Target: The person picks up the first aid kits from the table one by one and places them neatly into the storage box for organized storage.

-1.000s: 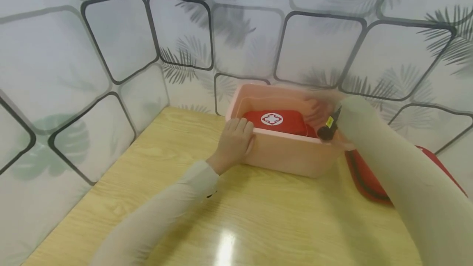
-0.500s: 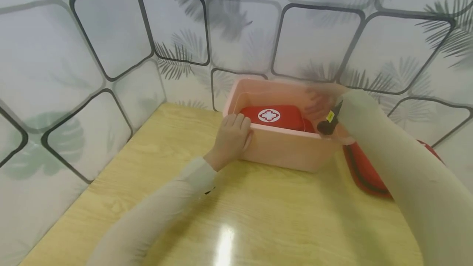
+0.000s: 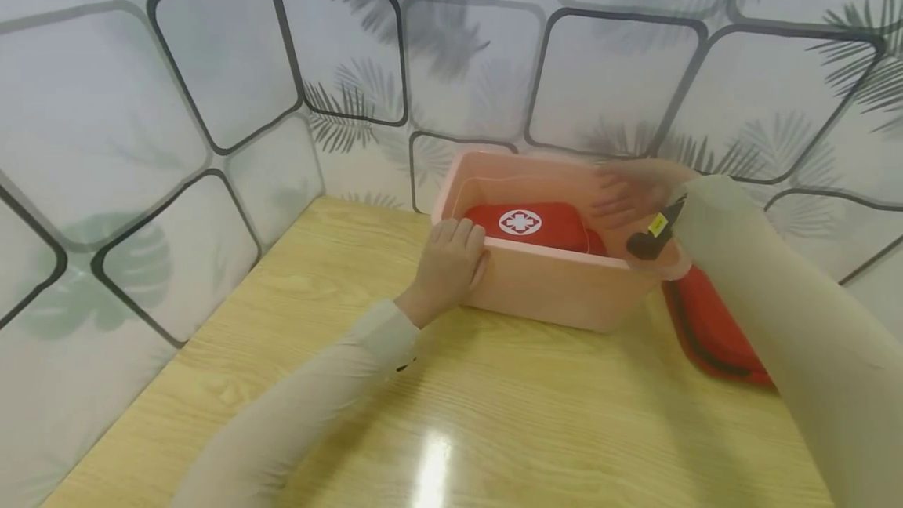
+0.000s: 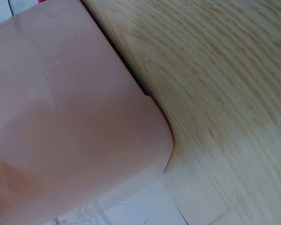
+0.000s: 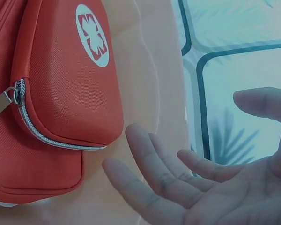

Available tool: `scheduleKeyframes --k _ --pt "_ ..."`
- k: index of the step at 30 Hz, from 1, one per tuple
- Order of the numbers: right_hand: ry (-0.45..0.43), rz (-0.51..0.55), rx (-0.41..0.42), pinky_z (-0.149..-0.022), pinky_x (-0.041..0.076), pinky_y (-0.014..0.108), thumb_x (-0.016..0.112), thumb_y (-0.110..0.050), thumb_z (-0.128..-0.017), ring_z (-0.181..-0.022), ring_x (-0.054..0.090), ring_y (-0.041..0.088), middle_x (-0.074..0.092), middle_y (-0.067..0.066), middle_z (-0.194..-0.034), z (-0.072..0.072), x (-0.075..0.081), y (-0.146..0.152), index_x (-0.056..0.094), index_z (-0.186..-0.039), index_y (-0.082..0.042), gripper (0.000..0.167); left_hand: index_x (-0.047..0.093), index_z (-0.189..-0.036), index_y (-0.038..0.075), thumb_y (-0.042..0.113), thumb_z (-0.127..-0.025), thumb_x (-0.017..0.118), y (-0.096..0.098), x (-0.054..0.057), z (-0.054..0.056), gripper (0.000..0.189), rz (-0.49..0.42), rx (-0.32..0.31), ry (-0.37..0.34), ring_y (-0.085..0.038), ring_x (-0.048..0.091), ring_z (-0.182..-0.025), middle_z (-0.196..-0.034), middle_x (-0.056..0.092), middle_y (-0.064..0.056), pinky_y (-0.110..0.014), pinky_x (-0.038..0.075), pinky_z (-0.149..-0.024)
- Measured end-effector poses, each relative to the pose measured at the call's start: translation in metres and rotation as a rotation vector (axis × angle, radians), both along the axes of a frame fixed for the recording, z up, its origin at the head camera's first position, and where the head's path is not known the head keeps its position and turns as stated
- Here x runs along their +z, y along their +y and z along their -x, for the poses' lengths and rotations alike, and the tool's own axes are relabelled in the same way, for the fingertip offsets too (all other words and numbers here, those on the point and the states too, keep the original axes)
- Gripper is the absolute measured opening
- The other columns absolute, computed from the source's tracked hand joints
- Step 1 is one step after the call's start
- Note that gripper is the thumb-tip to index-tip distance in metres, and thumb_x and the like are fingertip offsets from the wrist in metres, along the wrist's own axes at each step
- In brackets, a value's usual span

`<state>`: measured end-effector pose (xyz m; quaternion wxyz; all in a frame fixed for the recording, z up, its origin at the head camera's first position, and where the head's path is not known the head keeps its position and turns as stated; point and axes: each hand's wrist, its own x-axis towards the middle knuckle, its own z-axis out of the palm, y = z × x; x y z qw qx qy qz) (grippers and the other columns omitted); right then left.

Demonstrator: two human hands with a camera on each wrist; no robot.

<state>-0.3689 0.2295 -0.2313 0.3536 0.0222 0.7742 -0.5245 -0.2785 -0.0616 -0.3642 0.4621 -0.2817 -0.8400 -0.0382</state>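
Note:
A pink plastic bin (image 3: 543,288) stands on the table near the back wall. My left hand (image 3: 451,261) grips its front rim at the left corner, fingers curled over the edge. In the left wrist view the bin's outer wall (image 4: 79,108) fills the left side. Inside the bin lies a red zippered first-aid pouch (image 5: 68,79) with a white emblem, on top of another red pouch (image 5: 37,168). Over the right end of the bin, my right hand (image 3: 635,190) is spread with nothing in it; its fingertips are beside the top pouch in the right wrist view.
A larger red case (image 3: 712,328) with a dark seam lies right of the bin, partly behind my right forearm. The patterned wall (image 3: 473,77) rises close behind the bin. Wood-grain tabletop (image 3: 522,414) extends in front.
My right hand has drawn a little to the right inside the bin's right end, showing its spread fingers more. My left hand keeps its grip on the rim.

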Motion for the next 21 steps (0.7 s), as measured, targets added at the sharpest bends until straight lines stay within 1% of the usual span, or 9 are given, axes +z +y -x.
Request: scheduleKeyframes --k 7,8,10,12,13,14,16,18,21 --pt "0.013 0.023 0.050 -0.112 0.031 0.046 0.030 -0.045 -0.099 -0.105 0.057 0.014 0.007 0.022 -0.156 -0.001 0.004 0.010 -0.014 -0.149 -0.009 0.076 0.051 -0.088 0.004 0.017 -0.085 0.055 0.001 0.000 -0.001 0.014 0.001 0.003 -0.004 -0.023 0.050 -0.075 -0.080 0.053 -0.009 -0.033 0.040 -0.071" --pt "0.022 0.025 0.056 -0.112 0.031 0.046 0.029 -0.045 -0.099 -0.105 0.057 0.014 0.011 0.023 -0.155 -0.002 0.004 0.012 -0.014 -0.149 -0.009 0.076 0.051 -0.088 0.005 0.017 -0.085 0.054 0.001 0.000 -0.001 0.013 0.002 0.004 -0.007 -0.023 0.049 -0.074 -0.079 0.053 -0.008 -0.033 0.040 -0.071" --pt "0.030 0.034 0.055 -0.110 0.034 0.045 0.030 -0.044 -0.099 -0.105 0.058 0.013 0.028 0.021 -0.150 -0.003 0.005 0.017 -0.010 -0.150 -0.009 0.074 0.052 -0.088 0.005 0.018 -0.086 0.054 0.001 -0.001 -0.001 0.013 0.006 0.005 -0.017 -0.023 0.049 -0.074 -0.080 0.054 -0.009 -0.033 0.040 -0.071" --pt "0.045 0.033 0.059 -0.107 0.038 0.043 0.031 -0.041 -0.100 -0.105 0.059 0.014 0.046 0.013 -0.137 -0.005 0.007 0.023 -0.002 -0.151 -0.011 0.068 0.052 -0.089 0.004 0.018 -0.085 0.055 0.001 -0.001 -0.002 0.014 0.007 0.007 -0.021 -0.023 0.050 -0.075 -0.081 0.054 -0.009 -0.033 0.040 -0.071" --pt "0.053 0.032 0.059 -0.105 0.041 0.042 0.032 -0.040 -0.100 -0.106 0.060 0.015 0.053 0.007 -0.129 -0.006 0.008 0.026 0.005 -0.150 -0.013 0.063 0.052 -0.089 0.004 0.018 -0.085 0.055 0.001 -0.001 -0.002 0.015 0.007 0.007 -0.021 -0.024 0.050 -0.075 -0.081 0.055 -0.009 -0.034 0.040 -0.072" --pt "0.062 0.035 0.060 -0.103 0.043 0.041 0.033 -0.039 -0.100 -0.106 0.061 0.015 0.057 0.002 -0.121 -0.007 0.010 0.029 0.015 -0.148 -0.016 0.056 0.052 -0.090 0.004 0.018 -0.085 0.056 0.001 0.000 -0.002 0.015 0.004 0.007 -0.020 -0.024 0.050 -0.076 -0.082 0.055 -0.010 -0.034 0.040 -0.072" --pt "0.073 0.054 0.061 -0.099 0.046 0.039 0.033 -0.036 -0.100 -0.105 0.062 0.016 0.062 -0.002 -0.112 -0.012 0.014 0.035 0.031 -0.138 -0.020 0.041 0.051 -0.091 0.004 0.018 -0.085 0.056 0.001 0.001 -0.002 0.016 0.002 0.009 -0.021 -0.025 0.050 -0.078 -0.084 0.055 -0.010 -0.035 0.040 -0.074" --pt "0.068 0.091 0.062 -0.097 0.048 0.038 0.034 -0.034 -0.101 -0.105 0.062 0.016 0.064 -0.003 -0.112 -0.018 0.019 0.042 0.042 -0.126 -0.022 0.029 0.051 -0.091 0.004 0.019 -0.085 0.056 0.001 0.001 -0.002 0.017 0.004 0.012 -0.021 -0.025 0.050 -0.078 -0.084 0.055 -0.010 -0.035 0.040 -0.074" --pt "0.044 0.158 0.080 -0.095 0.049 0.036 0.033 -0.034 -0.101 -0.106 0.062 0.014 0.065 -0.004 -0.114 -0.028 0.026 0.054 0.051 -0.117 -0.026 0.025 0.051 -0.090 0.004 0.019 -0.085 0.056 0.001 0.000 -0.002 0.017 0.006 0.010 -0.019 -0.024 0.049 -0.077 -0.083 0.054 -0.010 -0.035 0.040 -0.074"
